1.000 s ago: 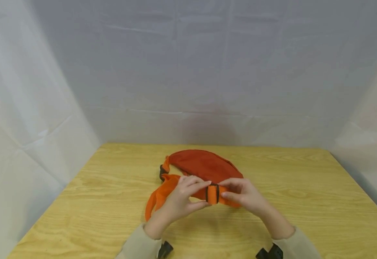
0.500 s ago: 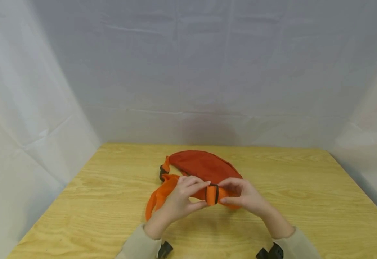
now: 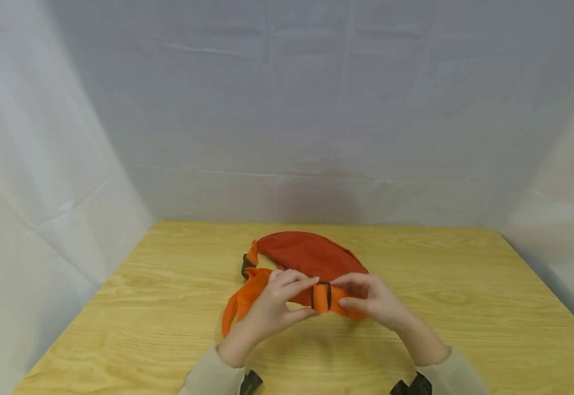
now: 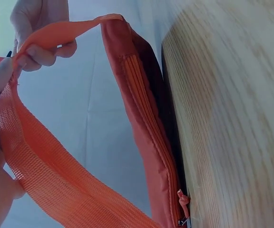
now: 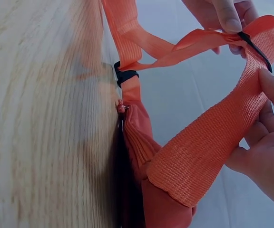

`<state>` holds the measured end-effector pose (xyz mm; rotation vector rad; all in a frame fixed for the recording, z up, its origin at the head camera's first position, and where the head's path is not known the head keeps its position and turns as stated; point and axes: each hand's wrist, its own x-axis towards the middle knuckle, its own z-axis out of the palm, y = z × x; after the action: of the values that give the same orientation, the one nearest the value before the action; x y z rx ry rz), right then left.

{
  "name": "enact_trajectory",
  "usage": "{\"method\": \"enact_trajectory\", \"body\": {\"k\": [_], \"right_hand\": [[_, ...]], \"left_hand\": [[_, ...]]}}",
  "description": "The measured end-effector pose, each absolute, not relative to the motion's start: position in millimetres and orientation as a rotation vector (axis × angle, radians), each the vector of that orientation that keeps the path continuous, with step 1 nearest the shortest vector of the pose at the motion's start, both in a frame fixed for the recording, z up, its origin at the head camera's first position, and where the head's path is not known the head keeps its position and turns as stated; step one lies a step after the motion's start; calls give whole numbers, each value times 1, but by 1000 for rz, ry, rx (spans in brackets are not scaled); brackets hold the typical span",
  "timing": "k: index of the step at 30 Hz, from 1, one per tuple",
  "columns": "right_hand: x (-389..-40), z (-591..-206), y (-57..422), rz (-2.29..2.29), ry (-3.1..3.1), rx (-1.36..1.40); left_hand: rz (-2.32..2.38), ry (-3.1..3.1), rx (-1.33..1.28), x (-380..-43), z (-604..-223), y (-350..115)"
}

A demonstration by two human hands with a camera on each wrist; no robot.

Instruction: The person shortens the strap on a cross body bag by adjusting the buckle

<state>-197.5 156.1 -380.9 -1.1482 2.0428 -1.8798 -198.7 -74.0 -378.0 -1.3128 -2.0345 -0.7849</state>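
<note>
A red waist bag (image 3: 306,252) lies on the table, its zip edge and a small zip pull (image 4: 183,202) showing in the left wrist view. From it runs an orange webbing strap (image 5: 201,147), lifted off the table in front of the bag. My left hand (image 3: 279,304) pinches the strap at the left side of a black slide adjuster (image 3: 329,297). Just right of that adjuster, my right hand (image 3: 375,299) pinches the strap between thumb and fingers. A small loop of webbing (image 5: 270,35) bulges through the adjuster. The far fingers of both hands are partly hidden.
A second black buckle (image 3: 247,265) sits on the strap at the bag's left end. Slack strap (image 3: 239,307) hangs beside my left wrist. The wooden table (image 3: 464,296) extends to both sides, with pale sheeting (image 3: 217,109) behind it.
The webbing loop at the adjuster bulges a little more, and the adjuster has shifted slightly left. My right thumb has shifted a little on the strap; my left hand stays nearly still.
</note>
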Motion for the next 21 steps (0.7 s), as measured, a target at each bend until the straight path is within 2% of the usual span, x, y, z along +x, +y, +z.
{"method": "enact_trajectory", "body": {"k": [14,21], "right_hand": [[-193,-379,151,-1946,2110,-900],[-194,-380,152,-1974,2027,-1056]], "left_hand": [[-807,-2081,-1313,-194,-376,-70],[-790,-2071,-1297,-196,-377,-72]]}}
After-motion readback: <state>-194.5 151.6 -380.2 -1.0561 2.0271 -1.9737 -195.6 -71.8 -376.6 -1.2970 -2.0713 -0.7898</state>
